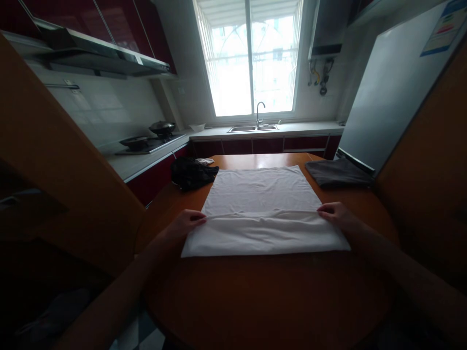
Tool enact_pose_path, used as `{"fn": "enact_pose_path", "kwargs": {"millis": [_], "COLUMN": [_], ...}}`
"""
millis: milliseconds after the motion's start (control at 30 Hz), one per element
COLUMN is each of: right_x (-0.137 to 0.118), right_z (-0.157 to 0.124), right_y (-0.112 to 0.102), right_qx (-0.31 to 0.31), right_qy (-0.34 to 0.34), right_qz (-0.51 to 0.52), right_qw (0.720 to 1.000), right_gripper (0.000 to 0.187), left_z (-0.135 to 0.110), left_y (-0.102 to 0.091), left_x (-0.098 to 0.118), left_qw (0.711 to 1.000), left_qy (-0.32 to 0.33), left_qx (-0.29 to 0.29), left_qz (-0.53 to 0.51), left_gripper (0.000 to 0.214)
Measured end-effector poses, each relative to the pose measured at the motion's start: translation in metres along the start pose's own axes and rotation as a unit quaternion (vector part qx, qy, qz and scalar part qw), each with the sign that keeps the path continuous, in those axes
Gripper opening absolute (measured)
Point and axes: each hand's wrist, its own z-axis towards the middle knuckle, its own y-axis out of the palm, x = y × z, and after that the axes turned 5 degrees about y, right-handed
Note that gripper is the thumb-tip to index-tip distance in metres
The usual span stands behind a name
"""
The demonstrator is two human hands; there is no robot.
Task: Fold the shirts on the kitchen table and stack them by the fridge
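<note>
Forearms (124, 277): reach in from both lower corners, flanking the white cloth (257, 189).
Left hand (188, 221): pinches the folded edge's left end, thumb and fingers pressed together on fabric.
Right hand (337, 216): pinches the opposite end likewise, apparently to keep that edge straight and taut.
White cloth: lies flat mid-desk (270, 291), near end doubled into a lightly wrinkled band.
Near rim: curves well apart from the band, probably leaving wrist room.
Far sides: carry a black bundle (193, 173) left, folded grey cloth (339, 173) right, likely placed outward for working width.
</note>
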Motion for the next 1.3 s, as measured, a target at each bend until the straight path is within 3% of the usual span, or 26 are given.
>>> {"fn": "enact_pose_path", "kwargs": {"millis": [200, 333, 467, 600, 833, 1133, 1300], "right_x": [-0.001, -0.013, -0.016, -0.003, 0.023, 0.023, 0.031], "right_z": [0.013, 0.036, 0.067, 0.093, 0.103, 0.101, 0.106], "right_y": [-0.019, -0.030, -0.030, -0.017, 0.007, 0.006, 0.013], "right_qx": [0.015, 0.059, 0.068, 0.056, 0.035, 0.088, 0.094], "right_qy": [0.020, 0.030, 0.041, 0.051, 0.041, 0.019, 0.018], "right_qz": [0.008, 0.017, 0.024, 0.037, -0.006, 0.012, -0.029], "right_qw": [1.000, 0.998, 0.997, 0.996, 0.999, 0.996, 0.995], "right_gripper": [0.035, 0.033, 0.028, 0.027, 0.021, 0.029, 0.023], "left_z": [0.015, 0.039, 0.069, 0.087, 0.090, 0.093, 0.094], "left_y": [-0.018, -0.028, -0.023, -0.007, 0.011, 0.013, 0.019], "left_x": [0.013, 0.022, 0.011, -0.009, -0.034, -0.034, -0.037], "left_qw": [1.000, 0.998, 0.994, 0.993, 0.993, 0.987, 0.989], "left_qy": [0.001, 0.002, -0.008, -0.016, -0.009, -0.008, -0.008], "left_qx": [0.013, 0.064, 0.108, 0.114, 0.102, 0.147, 0.124], "left_qz": [0.006, 0.015, 0.022, 0.030, 0.053, 0.068, 0.085], "left_gripper": [0.050, 0.053, 0.054, 0.053, 0.045, 0.046, 0.037]}}
